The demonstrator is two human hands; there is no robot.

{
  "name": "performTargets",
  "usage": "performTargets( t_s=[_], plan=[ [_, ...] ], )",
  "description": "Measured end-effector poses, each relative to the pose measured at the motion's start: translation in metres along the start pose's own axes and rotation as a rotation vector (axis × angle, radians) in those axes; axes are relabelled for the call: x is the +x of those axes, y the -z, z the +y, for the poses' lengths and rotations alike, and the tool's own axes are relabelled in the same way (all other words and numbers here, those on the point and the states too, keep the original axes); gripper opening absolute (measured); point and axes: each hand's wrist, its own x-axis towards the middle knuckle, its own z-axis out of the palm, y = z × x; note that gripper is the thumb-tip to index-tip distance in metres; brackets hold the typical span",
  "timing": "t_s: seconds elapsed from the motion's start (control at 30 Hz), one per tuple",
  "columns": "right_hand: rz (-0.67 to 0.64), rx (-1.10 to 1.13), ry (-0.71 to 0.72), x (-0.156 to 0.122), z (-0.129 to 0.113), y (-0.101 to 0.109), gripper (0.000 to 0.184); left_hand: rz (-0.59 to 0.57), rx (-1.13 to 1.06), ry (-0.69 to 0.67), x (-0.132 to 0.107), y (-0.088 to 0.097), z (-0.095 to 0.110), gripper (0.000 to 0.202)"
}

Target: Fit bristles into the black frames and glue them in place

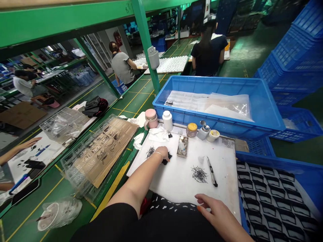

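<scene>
My left hand (162, 154) reaches over the white work board, its fingers curled down onto small flat black pieces (165, 162). Whether one of them is pinched is hidden by the hand. Just left of it lies a loose bunch of thin black strips (150, 152). My right hand (210, 208) hovers at the board's front edge, fingers apart and holding nothing. Beyond it are another heap of thin black strips (199, 174) and a utility knife (212, 171). A small box with little bottles (182, 147) sits to the right of my left hand.
Along the board's back stand a pink mug (151, 119), a white bottle (167, 121) and small jars (191, 129). Behind is a large blue bin (219, 126). Black framed parts (272, 198) fill a tray at right. A divided plastic case (75, 168) lies left. Co-workers sit nearby.
</scene>
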Motion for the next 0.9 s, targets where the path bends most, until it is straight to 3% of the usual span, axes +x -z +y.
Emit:
performTargets(
  t_s=[0.53, 0.9],
  plan=[
    [0.013, -0.011, 0.022, 0.001, -0.002, 0.001, 0.042, 0.147, -0.109, 0.064, -0.019, -0.022, 0.000, 0.037],
    [0.017, 0.009, 0.013, -0.001, -0.004, 0.004, 0.041, 0.254, -0.130, 0.061, -0.037, -0.015, -0.019, 0.037]
  ],
)
